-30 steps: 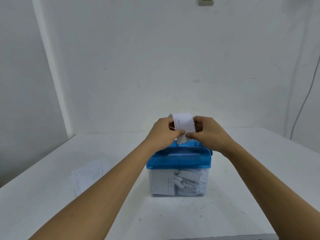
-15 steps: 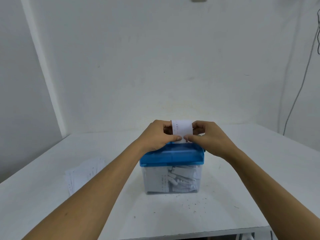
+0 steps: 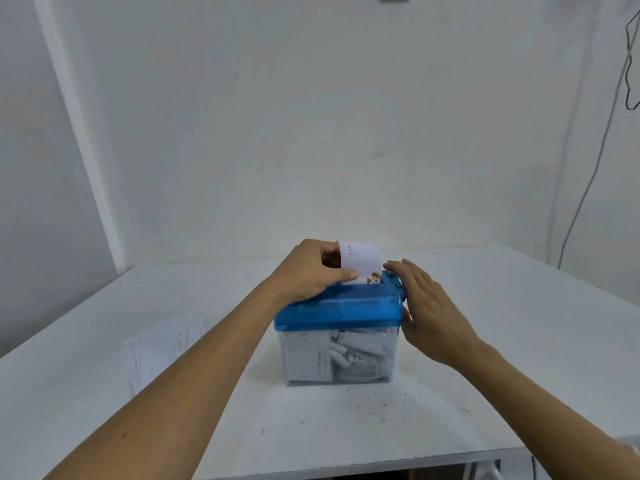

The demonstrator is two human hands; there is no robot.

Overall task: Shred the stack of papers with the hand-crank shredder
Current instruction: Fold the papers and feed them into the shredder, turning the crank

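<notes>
Pinching a folded paper (image 3: pixel 360 259) upright in the slot atop the shredder (image 3: pixel 337 308), the left hand (image 3: pixel 308 271) keeps it aligned, while the right hand (image 3: pixel 429 313), fingers apart, reaches its right side, probably for the crank; the stack (image 3: pixel 159 348) lies to its left.

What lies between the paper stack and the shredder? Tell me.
Head view: the left forearm crosses above that stretch; beneath it, only bare white table between the paper stack and shredder.
</notes>
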